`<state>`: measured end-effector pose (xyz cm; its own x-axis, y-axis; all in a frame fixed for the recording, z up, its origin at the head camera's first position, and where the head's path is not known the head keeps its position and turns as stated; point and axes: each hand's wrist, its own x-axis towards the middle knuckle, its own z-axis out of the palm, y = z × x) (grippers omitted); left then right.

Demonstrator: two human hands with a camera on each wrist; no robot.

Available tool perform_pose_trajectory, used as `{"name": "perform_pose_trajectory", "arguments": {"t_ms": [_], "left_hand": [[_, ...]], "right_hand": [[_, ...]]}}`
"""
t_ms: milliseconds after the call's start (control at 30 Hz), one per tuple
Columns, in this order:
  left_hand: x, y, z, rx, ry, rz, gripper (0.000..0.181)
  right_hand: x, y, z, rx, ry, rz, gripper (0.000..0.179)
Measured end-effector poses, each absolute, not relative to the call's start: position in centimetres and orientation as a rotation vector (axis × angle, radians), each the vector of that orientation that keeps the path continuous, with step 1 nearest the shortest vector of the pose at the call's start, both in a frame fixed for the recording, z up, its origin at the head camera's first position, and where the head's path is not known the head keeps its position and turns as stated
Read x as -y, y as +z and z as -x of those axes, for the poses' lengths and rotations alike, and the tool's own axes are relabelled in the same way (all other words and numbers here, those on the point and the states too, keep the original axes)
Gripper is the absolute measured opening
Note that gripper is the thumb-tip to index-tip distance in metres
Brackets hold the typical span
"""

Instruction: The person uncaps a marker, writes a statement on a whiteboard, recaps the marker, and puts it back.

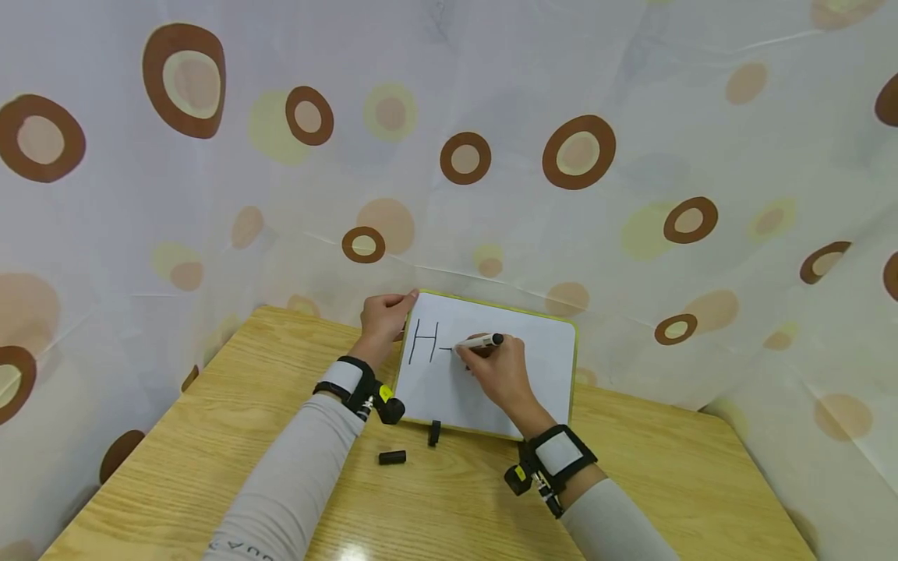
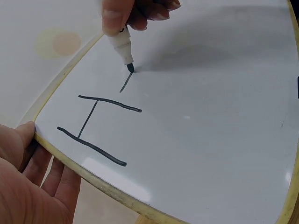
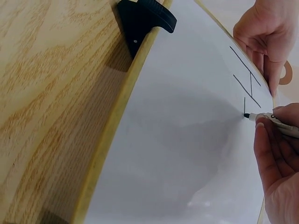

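Marker (image 1: 479, 341) first: where does it lie from our fingers (image 3: 268, 158)?

Right between them. Our right hand (image 1: 507, 374) has it pinched near the writing end, thumb on one side, fingers on the other, and the dark tip (image 2: 131, 68) pokes out just beyond the fingertips.

And its long axis?

Seen from the head, nearly sideways across the board (image 1: 449, 397): tip toward our left, dark rear end to the right and a little higher.

So what would a move turn on?

We judge it is tip against surface. The tip touches the board at the right-hand end of a short stroke (image 1: 445, 348), which sits just right of the H (image 1: 424, 340) without meeting it.

Is our left hand (image 1: 382, 321) any nearer?

No, it is well apart from the marker, across the H from it. We have the board's left edge in it, by the upper corner, thumb at the rim and fingers running behind.

Then the marker answers to our right hand alone?

We would say so; the left seems there to steady the board.
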<state>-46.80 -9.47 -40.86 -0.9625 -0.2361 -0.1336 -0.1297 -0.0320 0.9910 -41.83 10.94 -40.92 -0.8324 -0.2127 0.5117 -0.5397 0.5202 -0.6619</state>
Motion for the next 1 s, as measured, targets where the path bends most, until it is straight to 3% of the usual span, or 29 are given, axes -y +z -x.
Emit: {"name": "perform_pose_trajectory", "arguments": {"t_ms": [1000], "left_hand": [[9.5, -41.1, 46.9, 2.121, -2.174, -0.393, 0.045]], "right_hand": [[-8.9, -40.9, 42.3, 2.395, 1.235, -0.616, 0.007]]}}
